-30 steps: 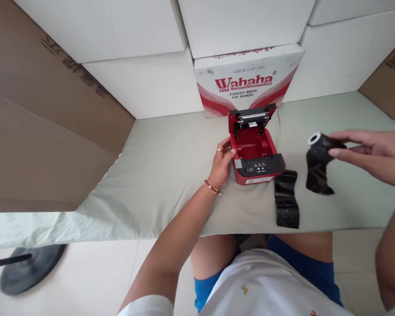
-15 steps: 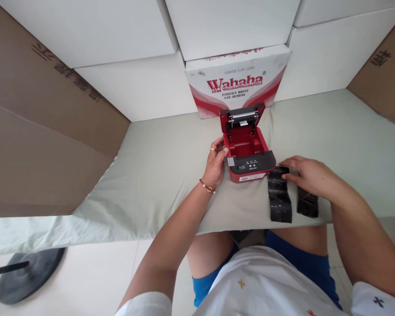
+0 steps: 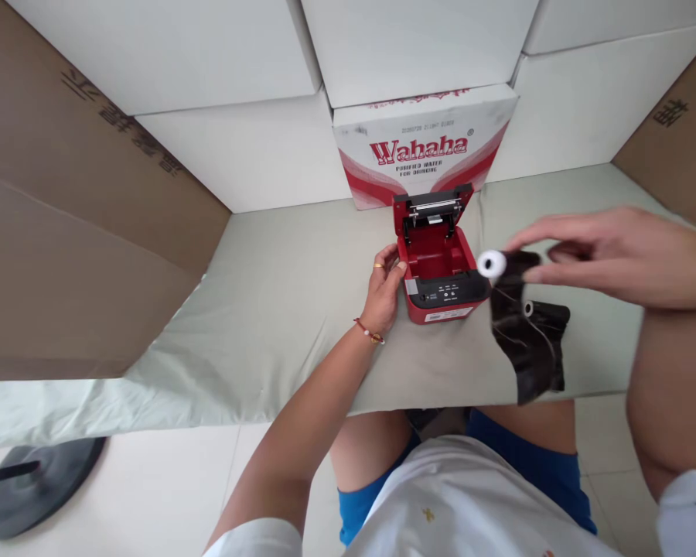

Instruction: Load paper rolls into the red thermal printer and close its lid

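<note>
A small red-and-black label printer [image 3: 446, 302] stands on the cloth with its lid raised and its red inside bare. At its left wall, my left hand [image 3: 385, 288] grips the edge, thumb on the rim and fingers along the outside. My right hand [image 3: 597, 251] pinches a roll of black ribbon [image 3: 513, 333] above the cloth, to the right of the printer. The roll's white end with a dark hole faces left, and its loose black tail hangs down. A second black roll [image 3: 548, 313] lies behind this tail, partly hidden by it.
A Wahaha water carton [image 3: 423, 166] stands behind the printer, against stacked white boxes [image 3: 417, 46]. Large brown cartons [image 3: 87, 232] flank the table at left and right. Pale green cloth [image 3: 290, 294] covers the table, its front edge close to my lap.
My right hand has lifted one black roll off the cloth, raising it and turning its white end into view. The left hand keeps its hold on the printer.
</note>
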`<state>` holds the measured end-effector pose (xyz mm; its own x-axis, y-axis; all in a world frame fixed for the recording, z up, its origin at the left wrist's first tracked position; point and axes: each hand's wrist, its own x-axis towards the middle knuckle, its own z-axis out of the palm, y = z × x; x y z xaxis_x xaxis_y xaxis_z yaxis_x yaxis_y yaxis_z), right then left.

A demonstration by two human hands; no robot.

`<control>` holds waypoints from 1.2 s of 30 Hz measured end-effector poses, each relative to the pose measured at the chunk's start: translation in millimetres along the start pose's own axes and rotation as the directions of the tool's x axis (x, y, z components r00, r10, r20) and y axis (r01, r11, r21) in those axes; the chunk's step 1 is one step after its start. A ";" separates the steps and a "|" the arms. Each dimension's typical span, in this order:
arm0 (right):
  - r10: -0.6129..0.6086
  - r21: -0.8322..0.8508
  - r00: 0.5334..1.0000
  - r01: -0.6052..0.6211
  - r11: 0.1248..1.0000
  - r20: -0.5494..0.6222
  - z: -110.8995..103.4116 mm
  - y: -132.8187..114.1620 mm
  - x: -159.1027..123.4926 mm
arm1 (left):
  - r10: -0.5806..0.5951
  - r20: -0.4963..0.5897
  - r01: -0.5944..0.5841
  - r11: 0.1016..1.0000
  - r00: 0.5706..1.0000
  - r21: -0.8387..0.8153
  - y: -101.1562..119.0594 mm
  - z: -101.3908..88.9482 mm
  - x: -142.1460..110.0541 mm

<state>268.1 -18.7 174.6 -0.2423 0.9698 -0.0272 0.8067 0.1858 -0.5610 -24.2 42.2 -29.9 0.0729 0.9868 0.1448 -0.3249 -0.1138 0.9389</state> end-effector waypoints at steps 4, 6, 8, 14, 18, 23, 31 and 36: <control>-0.059 -0.045 0.995 0.063 0.997 0.081 42.1 -30.0 57.6 | 0.186 -0.037 -0.169 0.948 0.982 0.271 10.3 -5.0 -16.0; -0.049 -0.181 0.998 0.055 0.982 0.038 62.3 -35.0 75.3 | 0.370 0.018 -0.347 0.851 0.929 0.395 21.7 -6.3 -27.3; -0.036 -0.311 0.999 0.041 0.950 0.022 77.0 -35.8 84.4 | 0.559 0.121 -0.540 0.688 0.821 0.484 34.4 -4.9 -37.8; -0.024 -0.473 1.000 0.016 0.881 -0.010 101.4 -28.0 98.5 | 0.679 0.462 -0.784 0.283 0.570 0.552 51.6 12.8 -54.2; -0.097 -0.511 0.992 0.042 0.858 -0.081 114.6 -15.9 115.1 | 0.673 0.531 -0.812 0.183 0.515 0.555 45.3 19.6 -55.7; -0.185 -0.290 0.980 0.158 0.944 -0.067 105.8 -11.8 110.0 | 0.621 0.556 -0.800 0.205 0.552 0.564 39.0 15.6 -55.6; 0.002 0.336 0.833 0.221 0.916 -0.553 80.2 3.6 92.0 | 0.636 0.565 -0.817 0.192 0.526 0.544 34.5 13.4 -54.6; -0.129 0.297 0.835 0.328 0.896 -0.534 101.4 12.3 104.2 | 0.608 0.573 -0.808 0.213 0.549 0.549 33.9 13.6 -54.4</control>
<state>198.2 68.6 81.0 -0.0185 0.8707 0.4915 0.4833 0.4382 -0.7579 -26.3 -16.9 -1.8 0.3828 0.4065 0.8296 0.3893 -0.8853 0.2542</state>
